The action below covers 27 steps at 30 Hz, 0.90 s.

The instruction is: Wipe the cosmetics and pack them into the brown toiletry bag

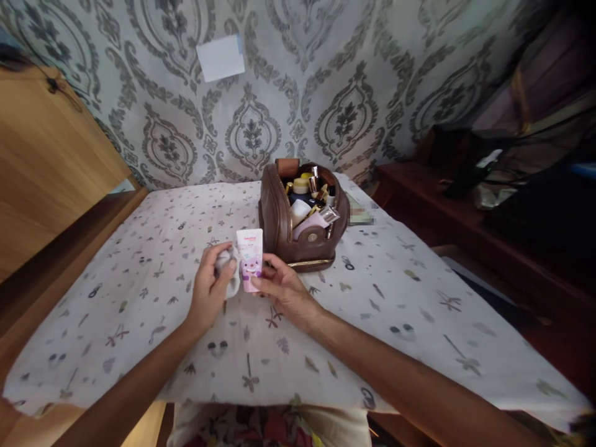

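Between the thumb and fingers of my right hand (284, 288) is a small white and pink tube (252, 257) with a purple cartoon face on it, held upright. Beside it, my left hand (212, 288) is closed around a crumpled white cloth (233, 287), which touches or nearly touches the tube's left side. Just beyond my right hand stands a brown leather cosmetic bag (272, 217), unzipped at the top. Inside the bag are several cosmetics, among them a pale pink tube (311, 225) with a silver cap and a yellowish jar (301, 185).
A white patterned cloth covers the table (186, 347). Patterned wallpaper rises behind it, with a white paper (221, 58) on it. A flat, blurred item (361, 214) lies right of the bag. A wooden panel (51, 161) stands left; dark red furniture (410, 192) stands right.
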### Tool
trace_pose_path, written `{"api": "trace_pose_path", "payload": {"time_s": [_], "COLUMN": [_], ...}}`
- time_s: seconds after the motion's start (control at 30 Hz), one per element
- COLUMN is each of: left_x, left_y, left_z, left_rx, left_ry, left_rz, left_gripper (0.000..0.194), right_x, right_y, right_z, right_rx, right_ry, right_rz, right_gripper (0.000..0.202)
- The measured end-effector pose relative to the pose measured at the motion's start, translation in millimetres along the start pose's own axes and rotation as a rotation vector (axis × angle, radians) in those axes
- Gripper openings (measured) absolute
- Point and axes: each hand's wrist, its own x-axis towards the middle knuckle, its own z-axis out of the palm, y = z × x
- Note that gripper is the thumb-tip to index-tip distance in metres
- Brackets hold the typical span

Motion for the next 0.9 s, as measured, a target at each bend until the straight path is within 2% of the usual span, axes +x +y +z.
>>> {"api": "trace_pose_path", "payload": {"time_s": [0.07, 0.1, 0.13, 0.27, 0.33, 0.43, 0.63, 0.77, 0.9], "left_x": [1, 1, 0, -3, 0, 9, 24, 19, 6], "left_y": [5, 7, 8, 4, -1, -3, 2, 4, 6], "left_z": [-0.3, 0.5, 2.0, 12.3, 15.8, 15.0, 6.9, 4.2, -2.1], "left_rx": [-0.082, -0.088, -0.058, 0.292, 0.433, 0.494, 0.362, 0.36, 0.319], "left_ry": [0.018, 0.025, 0.028, -0.009, 0.001, 0.066, 0.047, -0.078, -0.226], "left_rz": [-0.106, -0.095, -0.035, 0.408, 0.508, 0.486, 0.359, 0.367, 0.402], "left_gripper": [0.033, 0.034, 0.034, 0.033, 0.034, 0.032, 0.008, 0.018, 0.034], "right_x": [-1, -2, -3, -6, -7, -7, -7, -7, -6], "right_y": [0, 0, 0, 3, 4, 6, 6, 8, 8], "right_z": [0, 1, 1, 3, 3, 3, 2, 1, 1], "right_rx": [-0.089, -0.13, -0.163, -0.275, -0.301, -0.292, -0.313, -0.193, -0.081], "right_ry": [0.024, 0.027, 0.019, -0.075, -0.11, -0.139, -0.156, -0.115, -0.063], "right_rz": [-0.022, -0.032, -0.041, -0.073, -0.072, -0.043, 0.006, 0.074, 0.042], "right_gripper": [0.054, 0.053, 0.052, 0.046, 0.043, 0.044, 0.05, 0.052, 0.045]}}
